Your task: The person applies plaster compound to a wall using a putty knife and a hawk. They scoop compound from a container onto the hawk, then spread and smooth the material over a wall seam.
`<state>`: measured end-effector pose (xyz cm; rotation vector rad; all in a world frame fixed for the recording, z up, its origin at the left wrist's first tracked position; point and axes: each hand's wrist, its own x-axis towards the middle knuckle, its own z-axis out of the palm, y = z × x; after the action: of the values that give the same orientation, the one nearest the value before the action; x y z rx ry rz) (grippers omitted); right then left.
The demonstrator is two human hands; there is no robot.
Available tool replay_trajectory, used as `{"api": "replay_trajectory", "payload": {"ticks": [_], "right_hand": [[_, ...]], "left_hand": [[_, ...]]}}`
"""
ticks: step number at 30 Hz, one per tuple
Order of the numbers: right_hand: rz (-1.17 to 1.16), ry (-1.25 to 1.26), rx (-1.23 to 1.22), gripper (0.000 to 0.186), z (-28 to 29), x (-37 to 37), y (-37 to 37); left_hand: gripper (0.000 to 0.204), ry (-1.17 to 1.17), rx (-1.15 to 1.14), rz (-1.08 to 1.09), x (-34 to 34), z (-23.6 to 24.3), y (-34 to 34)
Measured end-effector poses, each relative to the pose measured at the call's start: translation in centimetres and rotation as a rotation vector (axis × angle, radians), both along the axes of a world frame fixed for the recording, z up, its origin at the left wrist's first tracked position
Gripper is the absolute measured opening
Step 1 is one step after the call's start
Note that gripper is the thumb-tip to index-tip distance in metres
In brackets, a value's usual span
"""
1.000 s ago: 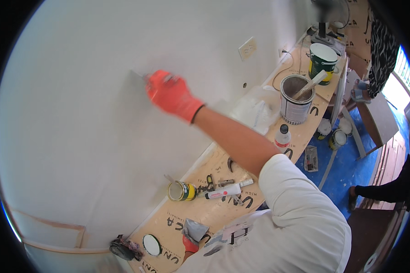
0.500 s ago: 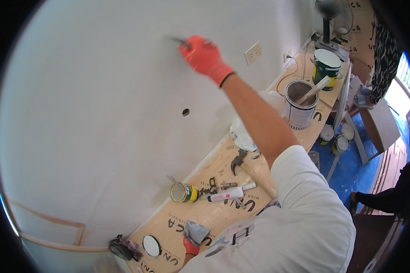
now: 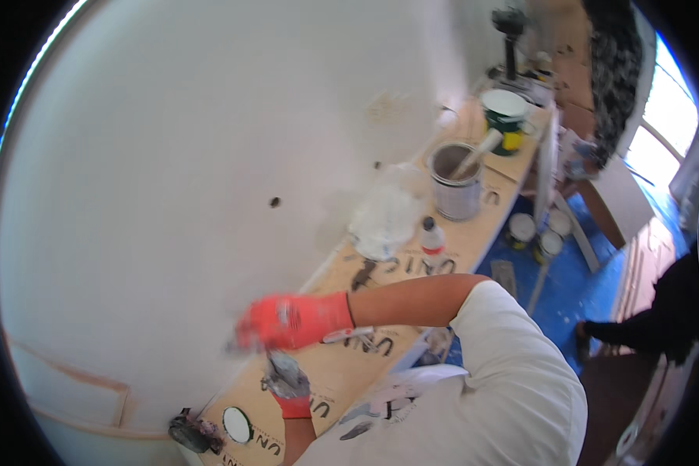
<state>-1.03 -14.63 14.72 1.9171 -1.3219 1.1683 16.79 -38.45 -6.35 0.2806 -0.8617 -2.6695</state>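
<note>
My right hand (image 3: 295, 320), in a red glove, is closed and blurred by motion, low over the bench and in front of the pale wall (image 3: 171, 194). A thin greyish putty knife (image 3: 231, 342) shows smeared at its fingertips. Just below is my left hand (image 3: 293, 405), also red-gloved, closed on a flat grey scraper (image 3: 286, 374) whose outline is blurred. The two tools are close together; whether they touch I cannot tell. My right forearm covers part of the bench, and a white tube (image 3: 349, 335) shows partly behind it.
Along the wall runs a wooden bench (image 3: 330, 299) with a hammer (image 3: 365, 272), white bottle (image 3: 432, 237), plastic bag (image 3: 384, 221), large can (image 3: 456, 190) and green bucket (image 3: 506, 124). A white lid (image 3: 237, 425) and dark bundle (image 3: 194, 432) lie nearer. Another person (image 3: 668, 311) is at right.
My right hand has come down from high on the wall to beside my left hand. The left hand has moved slightly up and left. The view has shifted, and the bottle now shows.
</note>
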Motion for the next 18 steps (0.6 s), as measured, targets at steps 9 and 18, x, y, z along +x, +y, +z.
{"api": "replay_trajectory", "payload": {"ticks": [9,18], "right_hand": [[-0.469,-0.033,0.569,0.038,-1.6,9.9,11.8],[-0.593,-0.893,0.15,0.043,-3.7,20.3,14.5]], "left_hand": [[0.042,0.34,-0.541,-0.298,0.7,8.6,7.6],[0.048,0.341,-1.697,0.478,3.0,5.6,14.1]]}}
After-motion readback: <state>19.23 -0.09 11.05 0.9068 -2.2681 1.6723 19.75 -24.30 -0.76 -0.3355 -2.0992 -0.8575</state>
